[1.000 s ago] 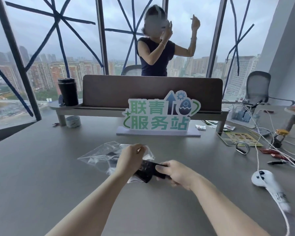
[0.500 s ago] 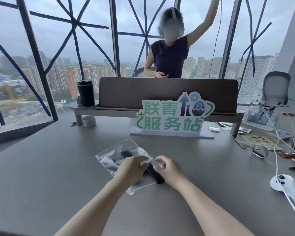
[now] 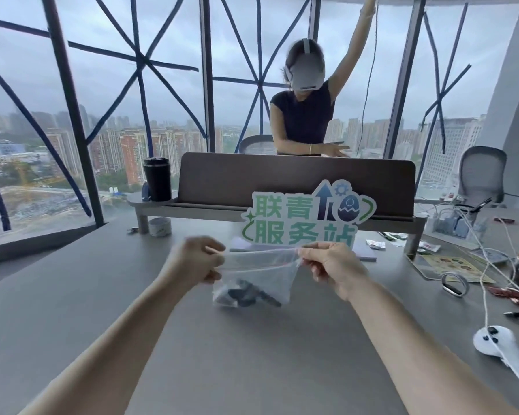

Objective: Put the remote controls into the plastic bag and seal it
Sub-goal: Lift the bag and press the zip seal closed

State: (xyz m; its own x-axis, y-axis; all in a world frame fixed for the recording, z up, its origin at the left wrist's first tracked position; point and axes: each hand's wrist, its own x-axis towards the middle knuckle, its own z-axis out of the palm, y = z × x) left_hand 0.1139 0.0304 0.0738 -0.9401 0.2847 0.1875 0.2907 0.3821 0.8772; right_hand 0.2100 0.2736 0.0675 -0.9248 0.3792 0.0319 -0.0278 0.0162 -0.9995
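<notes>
both hands pinch the bag top, left hand and right hand stretching it between them, dark remotes hanging below.

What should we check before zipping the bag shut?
1. Both top corners held: ok. The left hand and right hand pinch the bag at its two ends.
2. Remotes inside: ok. The dark remotes sit at the bottom.
3. Nothing poking out of the top: ok.
4. Zip strip pulled straight: ok, it stretches taut between the hands.
5. Zip already closed: cannot tell, the strip is blurred.
6. Bag off the table: cannot tell, its bottom may touch it.
</notes>
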